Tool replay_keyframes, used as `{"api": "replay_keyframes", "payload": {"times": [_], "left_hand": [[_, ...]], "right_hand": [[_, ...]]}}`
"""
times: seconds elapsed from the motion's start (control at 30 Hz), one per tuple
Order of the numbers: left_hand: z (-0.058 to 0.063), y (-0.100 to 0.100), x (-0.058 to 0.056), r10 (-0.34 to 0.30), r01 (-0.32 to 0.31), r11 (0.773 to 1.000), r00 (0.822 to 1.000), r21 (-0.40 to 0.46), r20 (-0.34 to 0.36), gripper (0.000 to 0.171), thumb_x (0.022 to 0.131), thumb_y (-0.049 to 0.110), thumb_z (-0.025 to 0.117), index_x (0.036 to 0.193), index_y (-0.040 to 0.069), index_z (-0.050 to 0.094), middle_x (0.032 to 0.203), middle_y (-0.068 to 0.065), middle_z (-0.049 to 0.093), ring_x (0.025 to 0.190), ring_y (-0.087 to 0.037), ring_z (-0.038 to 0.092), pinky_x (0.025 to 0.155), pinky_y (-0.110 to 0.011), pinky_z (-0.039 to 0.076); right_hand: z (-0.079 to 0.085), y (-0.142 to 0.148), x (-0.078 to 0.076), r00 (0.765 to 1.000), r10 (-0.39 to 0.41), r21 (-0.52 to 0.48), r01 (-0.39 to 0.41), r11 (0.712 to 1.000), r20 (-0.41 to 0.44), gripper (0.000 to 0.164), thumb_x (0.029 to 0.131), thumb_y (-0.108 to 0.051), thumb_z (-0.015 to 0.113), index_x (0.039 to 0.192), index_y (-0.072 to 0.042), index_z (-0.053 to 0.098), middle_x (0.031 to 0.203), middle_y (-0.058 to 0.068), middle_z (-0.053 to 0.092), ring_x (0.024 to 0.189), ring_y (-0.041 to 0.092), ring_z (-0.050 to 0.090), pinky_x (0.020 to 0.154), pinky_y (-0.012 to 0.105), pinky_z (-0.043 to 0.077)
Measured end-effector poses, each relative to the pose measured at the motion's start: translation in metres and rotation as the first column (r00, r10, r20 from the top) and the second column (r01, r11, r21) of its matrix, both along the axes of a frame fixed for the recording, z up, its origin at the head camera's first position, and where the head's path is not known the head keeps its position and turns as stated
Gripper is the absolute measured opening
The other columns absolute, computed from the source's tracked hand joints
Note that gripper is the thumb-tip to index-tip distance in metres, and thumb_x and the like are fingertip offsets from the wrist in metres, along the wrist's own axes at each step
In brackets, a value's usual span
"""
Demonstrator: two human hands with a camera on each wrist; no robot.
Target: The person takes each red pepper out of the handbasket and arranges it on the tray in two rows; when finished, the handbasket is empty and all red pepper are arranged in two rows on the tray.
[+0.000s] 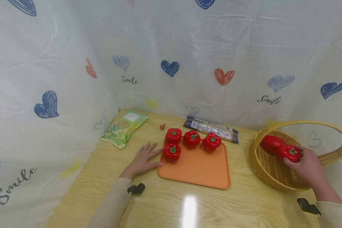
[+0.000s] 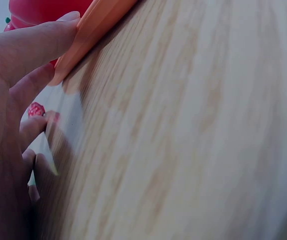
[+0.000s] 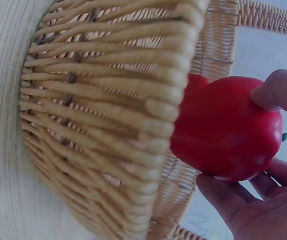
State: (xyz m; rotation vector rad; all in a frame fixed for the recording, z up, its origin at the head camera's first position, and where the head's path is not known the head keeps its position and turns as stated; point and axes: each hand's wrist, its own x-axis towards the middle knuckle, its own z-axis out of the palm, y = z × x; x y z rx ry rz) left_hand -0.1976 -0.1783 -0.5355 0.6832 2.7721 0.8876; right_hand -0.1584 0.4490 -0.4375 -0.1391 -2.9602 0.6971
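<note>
In the head view my right hand [image 1: 309,166] grips a red bell pepper [image 1: 290,153] inside the wicker basket [image 1: 256,164]. Another red pepper [image 1: 272,144] lies beside it in the basket. The right wrist view shows thumb and fingers round the held pepper [image 3: 228,127], just over the basket rim [image 3: 166,100]. My left hand [image 1: 143,160] lies flat on the table with fingers spread, its thumb and index fingertip at the left edge of the orange tray [image 1: 199,171]. Several red bell peppers stand on that tray, the nearest pepper [image 1: 172,152] by my left fingertips.
Behind the tray lie dark, long packets [image 1: 212,129] and a small red lollipop [image 1: 162,127]. A green-yellow bag [image 1: 123,128] rests at the table's back left. The basket's tall handle [image 1: 316,123] arches over its right side. A patterned curtain [image 1: 188,47] closes off the back and left.
</note>
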Motion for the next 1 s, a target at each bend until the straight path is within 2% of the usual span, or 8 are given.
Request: {"api": "replay_keyframes", "payload": {"times": [0.2,0.43,0.63,0.77,0.93,1.0], "left_hand": [[-0.001,0.000,0.000,0.002,-0.002,1.000,1.000,-0.002,0.005,0.071,0.094,0.053,0.067,0.156,0.026,0.044,0.167,-0.013,0.023,0.156,-0.040,0.002,0.124,-0.056,-0.002],[-0.002,0.000,-0.001,0.001,-0.001,1.000,1.000,0.010,-0.003,0.071,0.094,0.053,0.067,0.156,0.025,0.045,0.167,-0.014,0.024,0.155,-0.041,0.003,0.123,-0.057,-0.002],[-0.001,0.000,0.000,0.000,0.000,1.000,1.000,0.006,0.000,0.071,0.094,0.053,0.067,0.156,0.026,0.044,0.167,-0.013,0.023,0.156,-0.040,0.002,0.123,-0.057,-0.002],[-0.001,-0.001,0.000,0.001,-0.001,1.000,1.000,0.002,0.000,0.072,0.094,0.054,0.067,0.156,0.026,0.044,0.167,-0.013,0.023,0.156,-0.040,0.002,0.123,-0.057,-0.002],[0.000,0.000,0.000,0.001,-0.001,1.000,1.000,0.005,0.000,0.071,0.094,0.053,0.067,0.156,0.025,0.045,0.167,-0.014,0.023,0.155,-0.040,0.002,0.123,-0.057,-0.003],[0.000,0.000,0.000,0.001,-0.001,1.000,1.000,0.004,-0.001,0.071,0.094,0.053,0.067,0.156,0.025,0.045,0.167,-0.014,0.023,0.155,-0.040,0.003,0.123,-0.057,-0.003]], "right_hand": [[0.006,-0.009,0.001,1.000,0.006,-0.009,-0.006,1.000,-0.001,0.080,0.092,-0.024,0.074,0.139,0.025,0.031,0.121,0.043,0.038,0.101,0.056,0.043,0.074,0.063,0.049],[0.011,-0.021,0.004,0.999,0.025,0.023,-0.023,0.999,-0.048,0.077,0.093,-0.025,0.072,0.143,0.018,0.034,0.126,0.041,0.035,0.104,0.056,0.038,0.071,0.065,0.047],[0.015,-0.030,0.007,0.998,0.037,0.006,-0.036,0.999,-0.060,0.076,0.093,-0.026,0.073,0.145,0.014,0.035,0.128,0.041,0.034,0.104,0.057,0.039,0.071,0.067,0.047],[0.016,-0.036,0.009,0.996,0.061,-0.012,-0.062,0.998,-0.073,0.075,0.092,-0.025,0.074,0.145,0.014,0.037,0.124,0.038,0.036,0.102,0.055,0.043,0.069,0.060,0.051],[0.020,-0.046,0.012,0.992,0.098,-0.024,-0.101,0.995,-0.084,0.074,0.091,-0.022,0.076,0.144,0.014,0.039,0.125,0.037,0.039,0.102,0.056,0.047,0.070,0.058,0.056],[0.021,-0.050,0.013,0.991,0.104,-0.022,-0.107,0.994,-0.086,0.073,0.091,-0.022,0.076,0.143,0.014,0.039,0.126,0.036,0.039,0.103,0.057,0.049,0.069,0.050,0.058]]}}
